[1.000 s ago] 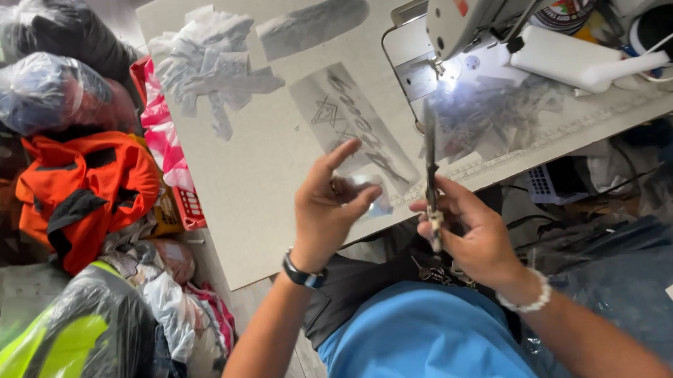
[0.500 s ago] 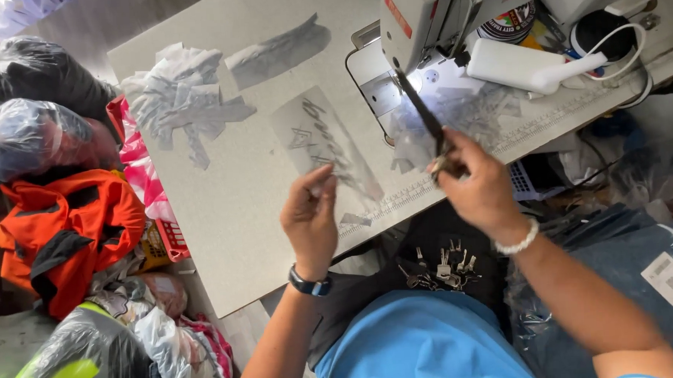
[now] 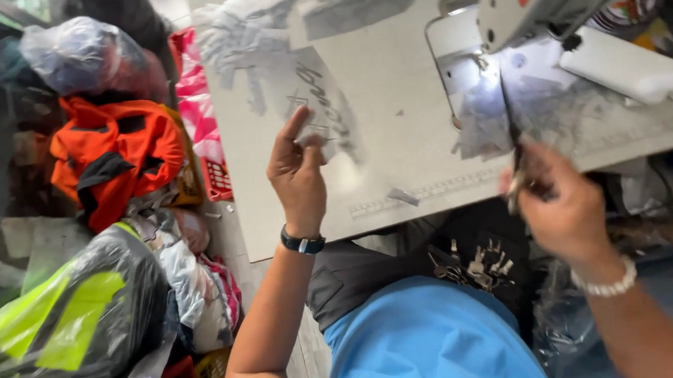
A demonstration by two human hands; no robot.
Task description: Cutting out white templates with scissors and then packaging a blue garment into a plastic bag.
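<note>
Thin, see-through film with dark lettering lies flat on the pale worktop, its near corner pinched in my left hand's grip, with bare board open between it and the worktop's front edge. My right hand hangs just off that edge, its grip clenched around slim dark metal scissors pointing up toward the shiny, crumpled film under the white sewing machine.

table: smooth, matt, pale laminate
piece in left hand: thin, clear, glossy film with grey print
scissors: dark metal
sewing machine: smooth, painted, off-white
bags, far left: glossy, crinkled, clear plastic
jacket: matt orange cloth
</note>
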